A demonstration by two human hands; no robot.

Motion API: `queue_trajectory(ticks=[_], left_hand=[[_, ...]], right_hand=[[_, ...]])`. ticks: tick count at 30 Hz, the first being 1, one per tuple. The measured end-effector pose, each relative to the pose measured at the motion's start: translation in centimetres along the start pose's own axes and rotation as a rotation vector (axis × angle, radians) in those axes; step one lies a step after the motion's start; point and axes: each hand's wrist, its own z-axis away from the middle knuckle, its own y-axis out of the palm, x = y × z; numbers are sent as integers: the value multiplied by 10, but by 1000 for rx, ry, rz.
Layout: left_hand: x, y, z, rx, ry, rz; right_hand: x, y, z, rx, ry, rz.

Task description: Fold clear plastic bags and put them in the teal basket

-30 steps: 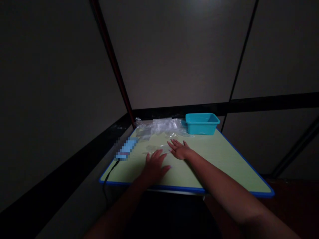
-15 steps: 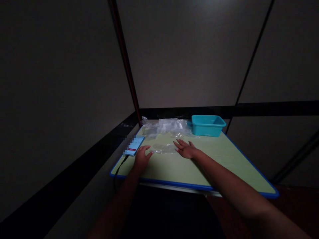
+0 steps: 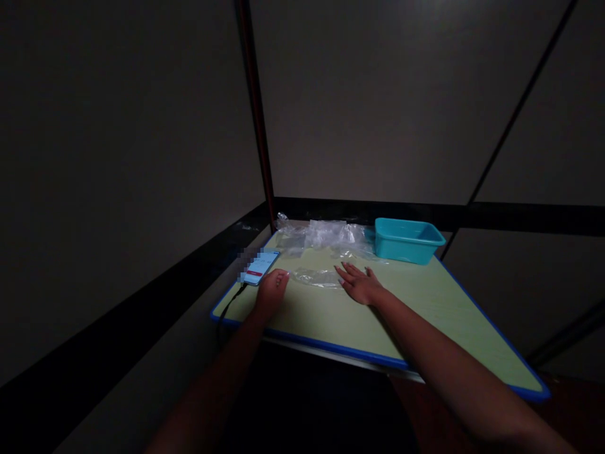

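A clear plastic bag (image 3: 314, 277) lies flattened across the table in front of me. My left hand (image 3: 273, 290) is closed at the bag's left end, with thumb and fingers pinched together on its edge. On the right end, my right hand (image 3: 360, 285) rests palm down with its fingers spread, touching the bag. The part of the bag beneath those fingers is hidden.
More clear plastic bags (image 3: 326, 234) lie in a loose pile along the table's back edge. Right of them stands a turquoise basket (image 3: 404, 250). A phone (image 3: 261, 267) with a cable (image 3: 229, 305) lies at the left edge of the pale yellow-green table (image 3: 321, 321).
My left hand has closed its fingers at the bag's left end, where thumb and fingers were apart before. My right hand stays spread on the bag. The view has shifted slightly.
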Motion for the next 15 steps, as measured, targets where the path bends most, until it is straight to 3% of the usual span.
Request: queue_trajectory(ticks=[6,12,15], left_hand=[[-5,1,-15,-2,-103,80],[-6,-2,-27,283,-77,30],[-5,-5,-31,363,-28,6]], right_hand=[[1,0,0,11,2,1],[3,-1,1,3,-3,-27],[4,-2,1,8,-5,-35]])
